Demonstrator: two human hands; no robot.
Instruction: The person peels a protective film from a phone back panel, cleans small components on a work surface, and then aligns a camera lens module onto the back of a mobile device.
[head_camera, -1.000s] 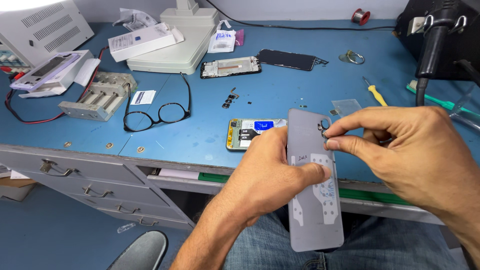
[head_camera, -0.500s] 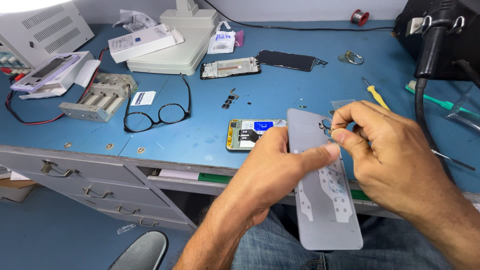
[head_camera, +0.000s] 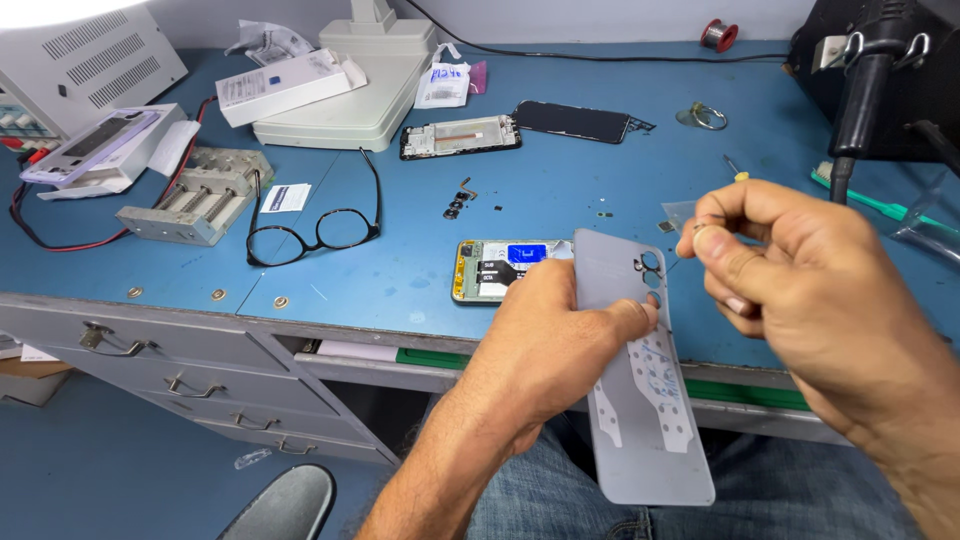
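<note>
Left hand (head_camera: 555, 345) grips the grey phone back cover (head_camera: 640, 400) at its camera end. Right hand (head_camera: 790, 275), at 3 o'clock, pinches a small ring (head_camera: 702, 237).

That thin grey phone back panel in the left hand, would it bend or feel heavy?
The thin grey phone back panel looks light: the left hand pinches it at one edge. Probably slightly flexible, being a thin sheet. Its camera cutouts may be weak spots.

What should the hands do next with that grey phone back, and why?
Probably bring the right hand back to the camera holes at the top of the grey back cover. The left hand holds the cover up, and the right fingertips pinch something tiny just beside those holes, apart from the cover.
</note>
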